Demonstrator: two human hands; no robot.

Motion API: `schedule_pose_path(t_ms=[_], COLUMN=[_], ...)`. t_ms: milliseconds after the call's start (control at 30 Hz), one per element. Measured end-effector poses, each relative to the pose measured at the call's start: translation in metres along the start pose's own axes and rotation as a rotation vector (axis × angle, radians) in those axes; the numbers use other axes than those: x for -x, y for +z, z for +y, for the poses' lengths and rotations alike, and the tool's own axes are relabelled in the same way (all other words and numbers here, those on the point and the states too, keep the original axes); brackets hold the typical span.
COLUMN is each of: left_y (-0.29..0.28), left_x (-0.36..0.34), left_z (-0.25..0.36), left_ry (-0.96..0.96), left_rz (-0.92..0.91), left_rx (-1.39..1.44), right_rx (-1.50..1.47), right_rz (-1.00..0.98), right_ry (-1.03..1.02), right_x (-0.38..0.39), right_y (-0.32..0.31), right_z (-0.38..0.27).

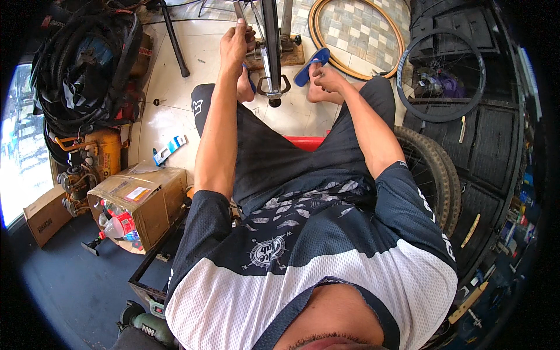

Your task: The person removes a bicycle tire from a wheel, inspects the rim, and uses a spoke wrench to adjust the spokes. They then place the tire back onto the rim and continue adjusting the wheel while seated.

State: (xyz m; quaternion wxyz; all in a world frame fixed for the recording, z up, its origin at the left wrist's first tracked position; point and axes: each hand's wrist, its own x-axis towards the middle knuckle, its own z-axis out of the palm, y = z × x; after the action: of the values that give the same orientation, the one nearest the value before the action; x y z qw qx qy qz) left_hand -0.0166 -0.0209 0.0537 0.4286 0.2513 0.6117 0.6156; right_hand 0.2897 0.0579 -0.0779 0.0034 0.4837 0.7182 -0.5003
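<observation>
A narrow black bicycle wheel [269, 35], seen nearly edge-on, stands upright in a metal wheel stand [286, 23] on a wooden base [293, 53]. A black bracket [274, 87] with a round knob sits at the stand's near end. My left hand [234, 45] is at the wheel's left side, thumb up against a flat metal strip, fingers curled toward the spokes. What those fingers grip is partly hidden. My right hand [328, 79] hangs over my right foot, apart from the wheel, its fingers bent together. Anything in them is too small to make out.
Tan tyres [318, 29] lie on the tiles at far right, near a dark rim [402, 76] with spokes. Knobby tyres [446, 175] stand at my right. Leftward are an orange compressor [105, 154], a cardboard box [157, 198] of bottles, and hanging black tyres [49, 99].
</observation>
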Motion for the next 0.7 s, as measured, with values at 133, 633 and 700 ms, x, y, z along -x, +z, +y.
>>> schedule_pose_path(t_ms=[133,633,700], left_y=[-0.004,-0.009,-0.007], left_x=[-0.001,-0.001,0.0], left_z=[-0.019,-0.06,-0.064], left_ry=[-0.034,-0.136,-0.114], left_rz=[0.007,0.004,0.029], left_rx=[-0.031,-0.201,-0.192], right_rx=[0.051,0.063,0.04], right_rz=[-0.022,-0.081,-0.103], right_ry=[0.011,0.065,0.067], right_x=[-0.001,0.002,0.003], right_y=[-0.002,-0.004,-0.005], right_z=[-0.002,-0.009,-0.011])
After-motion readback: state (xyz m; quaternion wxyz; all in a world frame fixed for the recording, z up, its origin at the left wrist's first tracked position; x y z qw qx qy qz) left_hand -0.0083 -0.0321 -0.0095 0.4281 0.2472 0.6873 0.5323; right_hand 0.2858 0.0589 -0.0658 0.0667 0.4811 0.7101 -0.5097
